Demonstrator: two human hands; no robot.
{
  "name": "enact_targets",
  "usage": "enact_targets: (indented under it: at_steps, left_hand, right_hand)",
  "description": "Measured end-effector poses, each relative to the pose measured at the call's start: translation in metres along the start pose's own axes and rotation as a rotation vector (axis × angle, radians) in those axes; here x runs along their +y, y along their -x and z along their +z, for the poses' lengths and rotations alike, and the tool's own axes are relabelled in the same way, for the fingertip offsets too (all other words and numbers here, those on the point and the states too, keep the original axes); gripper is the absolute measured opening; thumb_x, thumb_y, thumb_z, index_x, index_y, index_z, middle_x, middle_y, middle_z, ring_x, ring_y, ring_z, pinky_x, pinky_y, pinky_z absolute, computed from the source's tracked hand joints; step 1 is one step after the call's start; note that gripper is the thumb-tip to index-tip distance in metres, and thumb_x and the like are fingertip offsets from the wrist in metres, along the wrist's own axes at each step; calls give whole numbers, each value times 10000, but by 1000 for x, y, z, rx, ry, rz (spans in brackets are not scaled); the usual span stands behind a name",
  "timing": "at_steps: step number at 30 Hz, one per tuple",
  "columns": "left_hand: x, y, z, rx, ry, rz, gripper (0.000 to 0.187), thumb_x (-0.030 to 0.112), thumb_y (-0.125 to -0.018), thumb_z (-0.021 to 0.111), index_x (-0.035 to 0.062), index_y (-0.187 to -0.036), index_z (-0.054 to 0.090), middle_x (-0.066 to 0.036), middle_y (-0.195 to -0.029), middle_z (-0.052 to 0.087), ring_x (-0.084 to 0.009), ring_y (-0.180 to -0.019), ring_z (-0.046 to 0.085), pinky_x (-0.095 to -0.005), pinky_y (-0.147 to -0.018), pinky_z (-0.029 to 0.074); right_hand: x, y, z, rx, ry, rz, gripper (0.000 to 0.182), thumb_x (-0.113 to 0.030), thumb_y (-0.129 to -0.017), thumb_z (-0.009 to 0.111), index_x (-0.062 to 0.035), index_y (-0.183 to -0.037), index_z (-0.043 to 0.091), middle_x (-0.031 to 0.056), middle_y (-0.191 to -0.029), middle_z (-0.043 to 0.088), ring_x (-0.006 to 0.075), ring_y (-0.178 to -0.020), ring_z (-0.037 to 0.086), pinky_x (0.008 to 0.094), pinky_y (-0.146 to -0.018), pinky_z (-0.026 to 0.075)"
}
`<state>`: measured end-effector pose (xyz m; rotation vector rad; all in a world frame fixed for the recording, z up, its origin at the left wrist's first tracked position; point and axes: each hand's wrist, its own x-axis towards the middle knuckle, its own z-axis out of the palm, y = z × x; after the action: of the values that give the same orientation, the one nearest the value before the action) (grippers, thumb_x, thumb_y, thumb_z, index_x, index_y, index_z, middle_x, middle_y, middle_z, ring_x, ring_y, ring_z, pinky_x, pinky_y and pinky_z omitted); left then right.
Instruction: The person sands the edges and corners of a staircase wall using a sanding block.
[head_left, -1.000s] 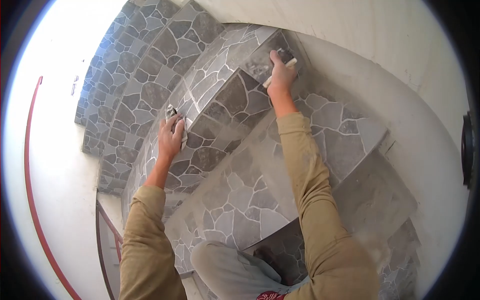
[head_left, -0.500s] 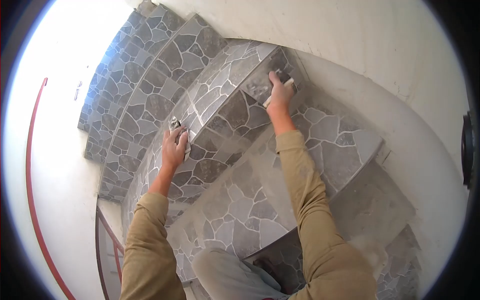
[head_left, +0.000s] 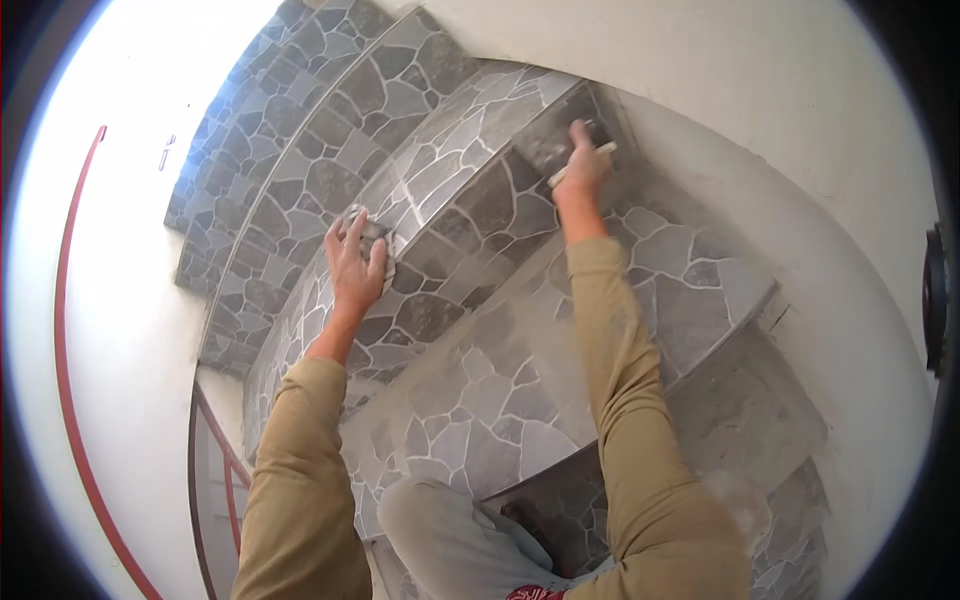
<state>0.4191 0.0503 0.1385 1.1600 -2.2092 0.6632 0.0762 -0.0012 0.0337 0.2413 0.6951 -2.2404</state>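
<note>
My left hand (head_left: 357, 268) presses down on a crumpled grey-white rag (head_left: 374, 232) at the edge of a stone-patterned step (head_left: 425, 195). Its fingers are spread over the cloth. Farther up and to the right, my right hand (head_left: 583, 172) is wrapped round a flat block with a pale edge (head_left: 607, 149). This block lies against the riser's dusty grey end (head_left: 552, 140), close to the wall corner; my fingers cover much of it, and I cannot tell its exact kind. Pale dust dulls the stone pattern around that spot.
More stone-patterned steps (head_left: 335, 165) curve up to the left. A lower tread (head_left: 490, 400) lies before my bent knee (head_left: 440, 520). The pale wall (head_left: 760, 230) bounds the right side. A red handrail (head_left: 68, 350) and a railing (head_left: 205, 450) stand at left.
My right hand has moved a little up and right with the block, along the riser's end. My left hand has shifted slightly up and right with the rag, its fingers spread wider.
</note>
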Motion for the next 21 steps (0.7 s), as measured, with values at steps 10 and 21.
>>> enact_targets:
  at_steps: [10, 21]
  left_hand:
    - [19, 20, -16, -364, -21, 220, 552, 254, -987, 505, -8, -1465, 419, -280, -1438, 475, -418, -1353, 430, -507, -1119, 350]
    - [172, -129, 89, -305, 100, 307, 647, 199, -933, 653, 140, -1515, 380, -151, -1527, 449, -347, -1423, 402, -484, -1142, 363]
  right_hand:
    - [-4, 174, 26, -435, 144, 97, 298, -203, -802, 815, -19, -949, 633, 29, -914, 661, 127, -746, 620, 289, -681, 533]
    - [-132, 275, 101, -1154, 294, -767, 216, -195, -855, 668, -29, -724, 621, 124, -575, 611, 284, -493, 614, 396, -538, 493]
